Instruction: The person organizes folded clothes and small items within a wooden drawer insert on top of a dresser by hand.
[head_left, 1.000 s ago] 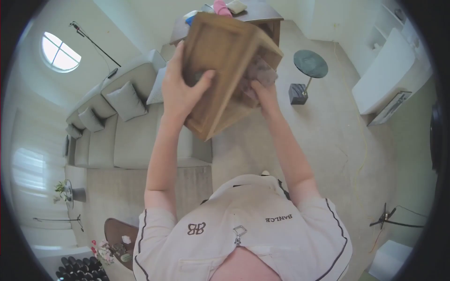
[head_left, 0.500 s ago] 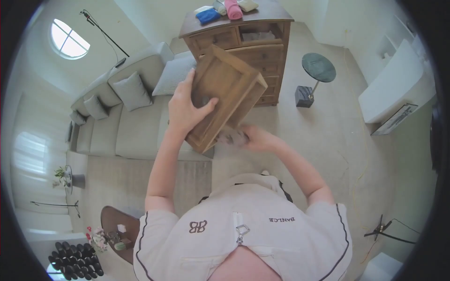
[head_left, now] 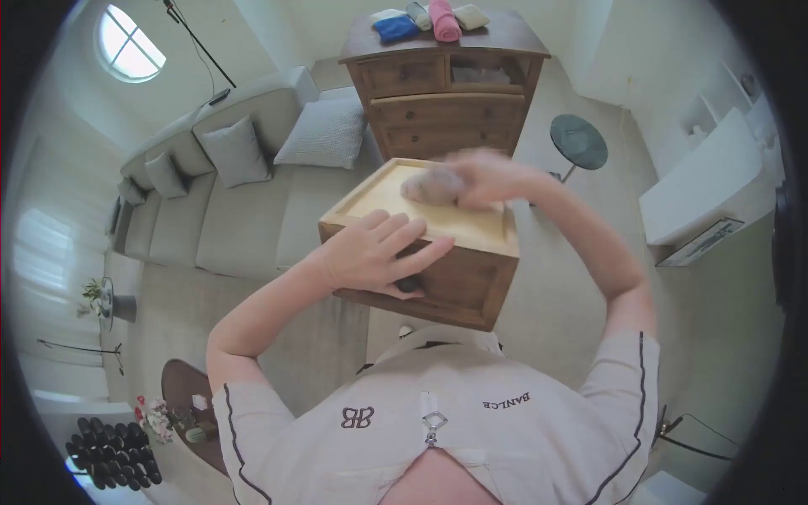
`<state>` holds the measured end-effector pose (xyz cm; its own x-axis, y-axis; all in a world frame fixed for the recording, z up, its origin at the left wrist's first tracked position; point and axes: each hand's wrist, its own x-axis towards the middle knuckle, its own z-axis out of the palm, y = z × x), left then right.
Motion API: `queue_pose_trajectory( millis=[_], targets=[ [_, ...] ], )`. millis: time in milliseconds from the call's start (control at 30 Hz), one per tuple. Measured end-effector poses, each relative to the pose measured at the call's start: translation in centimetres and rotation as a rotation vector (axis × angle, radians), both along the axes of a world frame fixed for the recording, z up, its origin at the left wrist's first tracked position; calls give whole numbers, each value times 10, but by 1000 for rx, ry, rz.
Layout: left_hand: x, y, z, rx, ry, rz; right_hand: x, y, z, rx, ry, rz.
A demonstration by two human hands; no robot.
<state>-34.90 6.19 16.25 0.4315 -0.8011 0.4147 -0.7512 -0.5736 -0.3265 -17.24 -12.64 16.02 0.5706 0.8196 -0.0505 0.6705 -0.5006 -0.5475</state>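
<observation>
A wooden drawer (head_left: 463, 290) is held in front of my chest, its dark knobbed front toward me and a pale panel facing up. My left hand (head_left: 379, 252) grips it at the front, fingers over the upper edge and around the dark knob (head_left: 410, 283). In my right hand (head_left: 488, 178), blurred by motion, is a bunched greyish cloth (head_left: 433, 185), pressed close over the pale panel. Beyond stands a brown wooden dresser (head_left: 446, 114) with an uncovered drawer slot (head_left: 484, 74) at its upper right, pale items inside.
Rolled and folded towels, among them a pink towel (head_left: 443, 21) and a blue towel (head_left: 396, 29), lie on the dresser top. A grey sofa (head_left: 240, 210) with cushions runs along the left. To the right stands a small round green side table (head_left: 578, 141).
The drawer has turned from steeply tilted to pale panel upward and come lower. My right hand has moved from beneath it to above that panel with the cloth.
</observation>
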Motion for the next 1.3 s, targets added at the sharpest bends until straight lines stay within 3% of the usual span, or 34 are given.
queue_pose_trajectory(
  millis=[100, 200, 300, 400, 500, 600, 667, 700, 800, 867, 1000, 1067, 1100, 1300],
  targets=[
    [0, 3, -8, 18, 84, 21, 10, 20, 9, 50, -78, 182],
    [0, 12, -18, -30, 97, 74, 19, 30, -7, 108, -250, -7],
    [0, 25, -20, 0, 124, 94, 5, 38, -8, -209, 70, 202],
    [-2, 38, -23, -33, 137, 155, 18, 48, -16, 223, 40, 5],
    [-8, 53, -25, -118, 138, 192, 1, 65, -18, -65, 205, 93],
    [-17, 75, -28, -179, 264, 250, 8, 80, -27, 151, -34, 136],
    [-27, 100, -41, -410, 297, 521, 7, 85, -15, 462, 22, -132],
    [-34, 113, -50, -465, 309, 594, 3, 87, -12, 539, 43, -200],
    [-54, 155, -76, -978, 291, 840, -18, 100, -5, 641, 235, -482],
    [-62, 166, -94, -1407, 329, 966, -38, 108, -12, 714, 99, -578],
    [-69, 185, -121, -1777, 398, 1044, -80, 157, -65, 981, -214, -535],
    [-65, 173, -107, -1912, 374, 1049, -92, 182, -97, 392, -178, -117],
    [-63, 169, -103, -1947, 370, 1046, -94, 189, -108, 241, -169, -16],
    [-48, 185, -122, -2073, 347, 1065, -51, 200, -98, 468, 696, -284]
  ],
)
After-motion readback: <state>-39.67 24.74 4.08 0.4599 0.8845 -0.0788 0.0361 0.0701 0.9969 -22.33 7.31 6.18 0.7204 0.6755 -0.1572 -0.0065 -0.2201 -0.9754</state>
